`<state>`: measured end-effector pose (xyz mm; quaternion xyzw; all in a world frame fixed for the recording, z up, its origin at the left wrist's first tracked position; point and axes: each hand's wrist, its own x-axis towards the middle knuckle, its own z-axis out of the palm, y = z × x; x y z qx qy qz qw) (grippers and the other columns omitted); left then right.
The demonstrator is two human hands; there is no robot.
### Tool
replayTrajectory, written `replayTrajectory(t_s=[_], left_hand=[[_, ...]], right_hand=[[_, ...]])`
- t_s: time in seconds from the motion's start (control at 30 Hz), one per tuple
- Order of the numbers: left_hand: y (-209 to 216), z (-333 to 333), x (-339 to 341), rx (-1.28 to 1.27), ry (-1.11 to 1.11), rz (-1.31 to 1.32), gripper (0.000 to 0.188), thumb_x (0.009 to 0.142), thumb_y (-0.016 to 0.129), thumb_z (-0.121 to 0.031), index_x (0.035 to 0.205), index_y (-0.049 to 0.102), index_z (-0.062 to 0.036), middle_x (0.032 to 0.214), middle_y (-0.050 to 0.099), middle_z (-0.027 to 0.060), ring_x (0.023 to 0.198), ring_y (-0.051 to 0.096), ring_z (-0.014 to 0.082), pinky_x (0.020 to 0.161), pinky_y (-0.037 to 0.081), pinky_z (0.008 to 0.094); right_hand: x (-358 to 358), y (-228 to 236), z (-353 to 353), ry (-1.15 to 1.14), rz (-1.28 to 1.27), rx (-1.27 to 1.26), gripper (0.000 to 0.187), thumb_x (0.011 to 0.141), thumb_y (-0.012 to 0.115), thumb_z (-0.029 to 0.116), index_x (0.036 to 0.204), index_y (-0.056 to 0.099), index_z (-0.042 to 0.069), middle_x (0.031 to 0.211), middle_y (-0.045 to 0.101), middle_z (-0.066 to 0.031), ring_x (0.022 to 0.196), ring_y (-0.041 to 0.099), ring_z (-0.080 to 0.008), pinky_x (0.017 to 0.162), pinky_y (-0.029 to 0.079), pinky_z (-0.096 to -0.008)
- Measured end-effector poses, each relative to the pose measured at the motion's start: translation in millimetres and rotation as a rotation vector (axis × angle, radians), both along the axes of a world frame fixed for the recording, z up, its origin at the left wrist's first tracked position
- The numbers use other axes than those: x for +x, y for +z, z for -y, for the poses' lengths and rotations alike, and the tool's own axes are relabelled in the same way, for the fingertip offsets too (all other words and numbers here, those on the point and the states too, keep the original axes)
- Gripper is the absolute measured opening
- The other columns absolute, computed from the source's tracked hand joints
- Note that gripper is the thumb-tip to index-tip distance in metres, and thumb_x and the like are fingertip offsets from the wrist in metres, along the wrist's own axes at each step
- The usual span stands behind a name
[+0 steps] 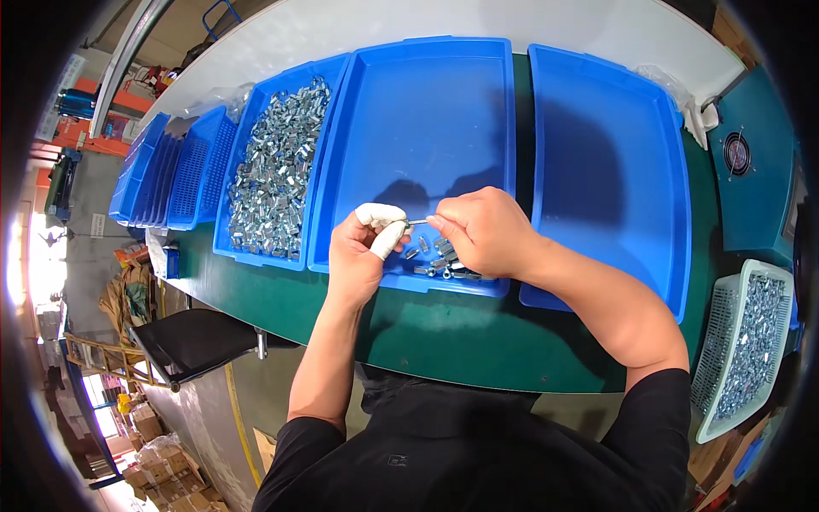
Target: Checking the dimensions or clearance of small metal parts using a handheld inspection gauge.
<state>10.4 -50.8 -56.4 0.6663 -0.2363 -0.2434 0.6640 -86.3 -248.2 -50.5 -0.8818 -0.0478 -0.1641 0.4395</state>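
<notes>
My left hand [363, 247], with white covers on thumb and forefinger, is closed in a pinch over the middle blue tray [426, 94]. My right hand [486, 230] is bare and pinches a thin metal rod [417, 223] from the other side. The rod bridges the gap between the fingertips of both hands. Whatever sits between my left fingertips is mostly hidden by the covers. Just below my right hand, several shiny metal fittings [445, 266] lie loose by the tray's front edge, partly covered by the hand.
A blue tray heaped with small metal fittings [277, 171] stands on the left, beside blue baskets [200, 166]. Another blue tray [610, 171] is on the right. Farther right are a pale basket of metal parts [751, 341] and a green machine with a fan [737, 154]. A black stool [200, 341] stands below.
</notes>
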Motion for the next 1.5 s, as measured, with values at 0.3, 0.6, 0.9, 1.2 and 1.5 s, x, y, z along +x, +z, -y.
replayTrajectory(t_s=[0.3,0.6,0.9,1.2,1.5], left_hand=[[-11.1,10.2,-17.2,-0.215,-0.093,0.176,0.007,0.093,0.065,0.000,0.100,0.063,-0.0020,0.087,0.069,0.0061,0.077,0.066,0.0115,0.068,0.052,0.0247],[4.4,3.4,-8.8,0.092,-0.015,0.529,0.009,0.088,0.074,-0.006,0.095,0.069,-0.0025,0.080,0.071,0.0042,0.076,0.068,0.0110,0.070,0.054,0.0265],[15.7,-57.7,70.5,0.496,0.722,1.093,0.028,0.087,0.075,-0.012,0.113,0.068,-0.0033,0.099,0.067,0.0090,0.088,0.063,0.0218,0.076,0.050,0.0320],[23.5,-3.3,16.2,0.531,-0.346,0.591,0.029,0.074,0.083,-0.005,0.099,0.068,-0.0006,0.084,0.063,0.0116,0.070,0.062,0.0222,0.063,0.050,0.0343],[6.2,-6.0,16.8,0.269,-0.077,0.174,0.020,0.092,0.068,-0.001,0.112,0.066,0.0008,0.089,0.068,0.0074,0.079,0.066,0.0150,0.072,0.054,0.0289]], right_hand=[[-2.9,16.2,1.5,0.139,-0.448,0.444,0.033,0.096,0.060,0.018,0.067,0.059,0.003,0.053,0.055,-0.0058,0.046,0.053,-0.0148,0.048,0.039,-0.0323],[-3.8,7.2,-6.4,0.133,-0.307,0.468,0.035,0.100,0.056,0.017,0.069,0.060,0.000,0.052,0.052,-0.0036,0.047,0.049,-0.0086,0.047,0.038,-0.0291],[0.9,3.6,-0.6,-0.015,-0.272,0.418,0.037,0.100,0.056,0.018,0.069,0.061,0.000,0.052,0.052,-0.0050,0.046,0.048,-0.0100,0.048,0.037,-0.0311],[0.4,-1.0,-2.6,0.020,-0.214,0.423,0.038,0.101,0.056,0.020,0.069,0.061,0.000,0.053,0.054,-0.0048,0.049,0.051,-0.0097,0.048,0.038,-0.0300],[-0.3,0.5,-2.8,0.019,-0.179,0.470,0.038,0.101,0.056,0.020,0.069,0.060,-0.001,0.054,0.054,-0.0058,0.050,0.053,-0.0100,0.049,0.039,-0.0293]])
